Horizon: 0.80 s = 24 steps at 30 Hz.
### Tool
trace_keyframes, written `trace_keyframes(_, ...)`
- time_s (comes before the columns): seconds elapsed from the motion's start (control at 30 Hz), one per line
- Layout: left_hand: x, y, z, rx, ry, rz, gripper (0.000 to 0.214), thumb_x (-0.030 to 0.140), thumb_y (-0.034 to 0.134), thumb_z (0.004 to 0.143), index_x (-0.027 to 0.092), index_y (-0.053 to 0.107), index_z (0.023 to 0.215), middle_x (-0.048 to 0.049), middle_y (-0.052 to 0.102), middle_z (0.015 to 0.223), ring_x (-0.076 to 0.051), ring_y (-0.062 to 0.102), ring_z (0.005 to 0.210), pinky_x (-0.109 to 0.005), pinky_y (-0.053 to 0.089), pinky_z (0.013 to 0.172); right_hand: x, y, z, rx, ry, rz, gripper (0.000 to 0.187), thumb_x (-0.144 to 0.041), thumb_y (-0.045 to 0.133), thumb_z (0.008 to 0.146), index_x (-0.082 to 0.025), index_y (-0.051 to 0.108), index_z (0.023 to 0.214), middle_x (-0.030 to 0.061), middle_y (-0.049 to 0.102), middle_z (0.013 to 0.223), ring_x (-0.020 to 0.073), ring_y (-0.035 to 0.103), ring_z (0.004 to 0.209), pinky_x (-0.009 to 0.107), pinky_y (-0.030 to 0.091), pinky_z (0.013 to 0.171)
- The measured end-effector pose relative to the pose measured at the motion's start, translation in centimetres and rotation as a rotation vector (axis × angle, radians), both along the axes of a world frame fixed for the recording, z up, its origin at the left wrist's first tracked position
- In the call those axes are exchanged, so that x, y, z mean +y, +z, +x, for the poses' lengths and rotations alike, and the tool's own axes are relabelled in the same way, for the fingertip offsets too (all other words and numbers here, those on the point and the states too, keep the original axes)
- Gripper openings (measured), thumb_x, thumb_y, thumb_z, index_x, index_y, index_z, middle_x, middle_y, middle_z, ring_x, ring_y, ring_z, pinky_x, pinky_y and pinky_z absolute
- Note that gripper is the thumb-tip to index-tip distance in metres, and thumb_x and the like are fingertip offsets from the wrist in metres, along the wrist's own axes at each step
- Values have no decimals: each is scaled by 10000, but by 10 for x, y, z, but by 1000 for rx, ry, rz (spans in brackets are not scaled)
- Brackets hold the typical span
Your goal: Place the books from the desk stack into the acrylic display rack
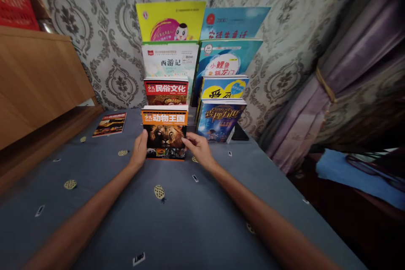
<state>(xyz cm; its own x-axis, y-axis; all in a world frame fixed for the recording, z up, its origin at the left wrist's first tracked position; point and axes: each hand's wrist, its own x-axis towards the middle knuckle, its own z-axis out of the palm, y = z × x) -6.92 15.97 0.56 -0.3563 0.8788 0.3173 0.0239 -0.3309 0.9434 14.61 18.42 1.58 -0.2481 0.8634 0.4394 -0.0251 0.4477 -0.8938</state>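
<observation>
An orange and black book with a lion on its cover (pixel 166 135) stands upright in front of the left row of books. At its left edge, my left hand (pixel 139 148) presses with the fingers mostly behind it. My right hand (pixel 200 147) grips the right edge, thumb on the front cover. Just behind stands a red book (pixel 166 88), then a pale book (pixel 169 59) and a tall yellow-green book (pixel 171 19). Beside them, the right row has a dark blue book (pixel 220 122) in front, with a blue and yellow book (pixel 223 87) and two taller blue ones behind.
A thin red and black book (pixel 110 124) lies flat at the left on the grey-blue patterned cloth (pixel 177 228). A dark flat object (pixel 240 133) sits beside the right row. Wooden furniture (pixel 38 76) borders the left; a tied curtain (pixel 303 109) hangs at right.
</observation>
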Motion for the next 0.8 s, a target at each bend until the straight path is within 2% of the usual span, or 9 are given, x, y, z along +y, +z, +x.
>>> trace_keyframes(0.2, 8, 6, -5, 130, 13, 73, 414, 564, 600, 881, 185, 667, 730, -27, 672, 779, -226, 606, 933, -279, 448, 882, 8, 5, 1, -32, 34, 17, 385, -551, 678, 768, -228, 536, 617, -37, 483, 577, 137, 499, 527, 259, 409, 519)
trace_keyframes(0.33, 14, 17, -6, 240, 90, 107, 352, 488, 585, 912, 205, 623, 707, 7, 594, 716, -184, 552, 779, -248, 423, 762, 18, 10, 0, -41, 41, 38, 296, -509, 670, 783, -223, 623, 726, -30, 539, 618, 140, 517, 534, 264, 424, 533)
trace_keyframes(0.43, 19, 29, -8, 290, 126, 126, 357, 410, 597, 924, 214, 555, 629, 27, 499, 622, -166, 511, 711, -236, 396, 712, 27, 13, -1, -24, -2, 70, 263, -469, 666, 785, -216, 671, 855, -25, 567, 653, 142, 530, 545, 276, 444, 559)
trace_keyframes(0.53, 27, 43, -11, 347, 146, 213, 383, 399, 595, 932, 217, 499, 609, 37, 436, 585, -150, 463, 650, -238, 366, 680, 38, 18, -2, -26, -55, 143, 251, -441, 648, 806, -207, 679, 892, -18, 570, 670, 151, 544, 600, 285, 463, 598)
trace_keyframes(0.67, 37, 63, -10, 489, 251, 340, 391, 436, 522, 969, 218, 442, 654, 48, 397, 592, -133, 376, 580, -257, 313, 622, 50, 27, -6, -33, -145, 272, 240, -427, 615, 851, -207, 683, 919, -3, 590, 731, 162, 556, 674, 303, 500, 645)
trace_keyframes(0.8, 41, 76, -5, 629, 341, 429, 367, 412, 422, 1020, 220, 424, 707, 48, 384, 615, -131, 388, 581, -269, 306, 610, 57, 37, -8, -21, -215, 367, 203, -369, 576, 894, -222, 690, 977, 8, 603, 791, 164, 558, 709, 327, 546, 686)
